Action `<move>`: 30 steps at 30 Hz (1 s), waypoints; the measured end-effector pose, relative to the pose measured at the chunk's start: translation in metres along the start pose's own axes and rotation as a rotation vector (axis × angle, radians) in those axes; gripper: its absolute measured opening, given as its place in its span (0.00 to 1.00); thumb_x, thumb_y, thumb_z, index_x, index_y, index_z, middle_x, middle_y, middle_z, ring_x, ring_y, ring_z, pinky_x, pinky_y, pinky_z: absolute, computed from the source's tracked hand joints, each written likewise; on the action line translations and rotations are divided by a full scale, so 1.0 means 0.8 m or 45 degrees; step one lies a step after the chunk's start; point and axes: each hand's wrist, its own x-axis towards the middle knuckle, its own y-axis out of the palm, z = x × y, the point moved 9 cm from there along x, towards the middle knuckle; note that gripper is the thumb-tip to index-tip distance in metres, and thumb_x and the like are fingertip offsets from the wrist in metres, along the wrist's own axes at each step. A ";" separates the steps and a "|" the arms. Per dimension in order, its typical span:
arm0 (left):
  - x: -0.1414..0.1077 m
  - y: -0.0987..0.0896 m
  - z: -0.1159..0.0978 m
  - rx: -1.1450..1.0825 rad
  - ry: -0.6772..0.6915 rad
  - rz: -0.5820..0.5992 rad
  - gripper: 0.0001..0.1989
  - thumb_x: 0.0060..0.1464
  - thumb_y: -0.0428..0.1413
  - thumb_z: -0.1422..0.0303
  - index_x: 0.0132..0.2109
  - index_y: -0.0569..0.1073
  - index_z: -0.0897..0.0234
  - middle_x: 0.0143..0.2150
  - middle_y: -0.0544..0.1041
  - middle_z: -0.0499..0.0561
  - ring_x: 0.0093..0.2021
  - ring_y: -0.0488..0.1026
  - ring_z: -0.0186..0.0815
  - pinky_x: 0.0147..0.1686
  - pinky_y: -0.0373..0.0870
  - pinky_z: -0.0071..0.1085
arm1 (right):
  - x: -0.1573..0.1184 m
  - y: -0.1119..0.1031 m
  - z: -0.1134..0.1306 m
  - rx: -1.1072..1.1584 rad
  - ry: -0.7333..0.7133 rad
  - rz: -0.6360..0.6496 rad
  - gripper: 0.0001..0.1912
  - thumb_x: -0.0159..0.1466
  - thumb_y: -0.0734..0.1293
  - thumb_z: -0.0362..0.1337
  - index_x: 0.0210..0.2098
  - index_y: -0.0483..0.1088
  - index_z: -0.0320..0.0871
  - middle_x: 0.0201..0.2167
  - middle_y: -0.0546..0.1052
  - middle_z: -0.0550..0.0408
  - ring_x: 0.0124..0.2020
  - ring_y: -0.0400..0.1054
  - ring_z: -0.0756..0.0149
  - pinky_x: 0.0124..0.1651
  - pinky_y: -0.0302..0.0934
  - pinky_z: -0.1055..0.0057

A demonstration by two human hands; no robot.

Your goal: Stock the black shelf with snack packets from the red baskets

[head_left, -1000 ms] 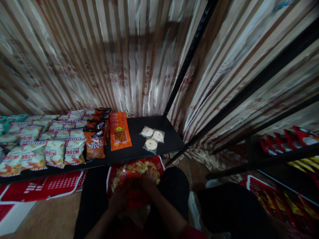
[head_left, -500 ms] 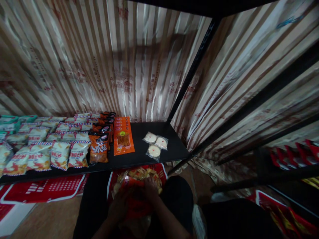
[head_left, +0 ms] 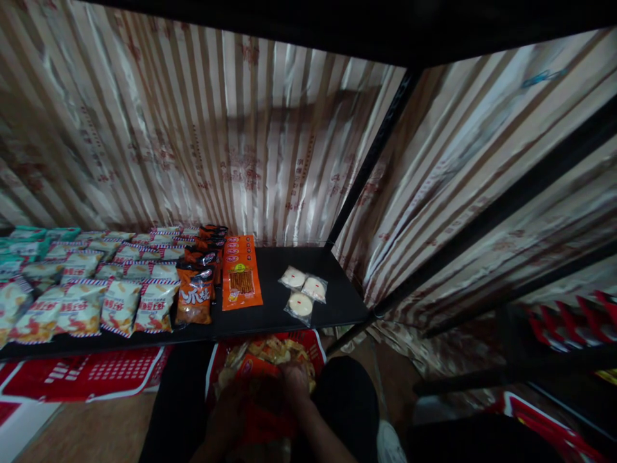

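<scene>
Low in the head view, between my knees, I hold an orange snack packet [head_left: 260, 368] over a red shopping basket [head_left: 210, 373]. My right hand [head_left: 295, 381] is closed on the packet's right edge. On its left side is my left hand [head_left: 230, 402], also closed on it, though its fingers are dim in shadow. Small wrapped snacks [head_left: 277, 349] fill the basket around the packet. On the black shelf [head_left: 270, 319] just beyond lies a flat orange snack packet [head_left: 242, 273]. Three round white pieces in clear wrappers [head_left: 300, 304] lie to its right.
Rows of white chip bags [head_left: 120, 305] and a row of dark orange bags [head_left: 194, 296] stand on the shelf's left. Another red basket [head_left: 87, 373] sits below it. A slanted black post [head_left: 371, 161] and striped curtain [head_left: 270, 128] enclose the right and back.
The view has tilted slightly, so the shelf and its packets appear a little lower. Both hands stay on the orange packet over the basket, with only a slight shift.
</scene>
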 end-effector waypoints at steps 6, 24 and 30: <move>-0.002 -0.003 0.002 -0.001 -0.017 -0.017 0.25 0.53 0.40 0.73 0.58 0.65 0.62 0.63 0.60 0.49 0.64 0.53 0.34 0.62 0.46 0.30 | -0.006 -0.009 0.011 0.010 -0.011 0.042 0.18 0.56 0.56 0.24 0.37 0.75 0.39 0.38 0.78 0.43 0.45 0.69 0.54 0.46 0.59 0.65; 0.012 -0.002 0.035 -0.292 0.007 -0.532 0.19 0.55 0.44 0.65 0.51 0.68 0.65 0.59 0.65 0.56 0.62 0.57 0.41 0.61 0.51 0.40 | -0.034 -0.036 0.020 0.229 -0.061 0.115 0.12 0.64 0.55 0.31 0.40 0.68 0.41 0.35 0.78 0.47 0.38 0.72 0.62 0.37 0.57 0.73; 0.002 -0.009 0.049 -0.491 0.030 -0.865 0.24 0.52 0.49 0.60 0.53 0.64 0.68 0.60 0.62 0.61 0.63 0.54 0.46 0.60 0.52 0.48 | -0.041 -0.053 0.018 0.569 -0.170 0.007 0.11 0.63 0.54 0.35 0.29 0.66 0.43 0.26 0.74 0.55 0.30 0.68 0.66 0.33 0.55 0.74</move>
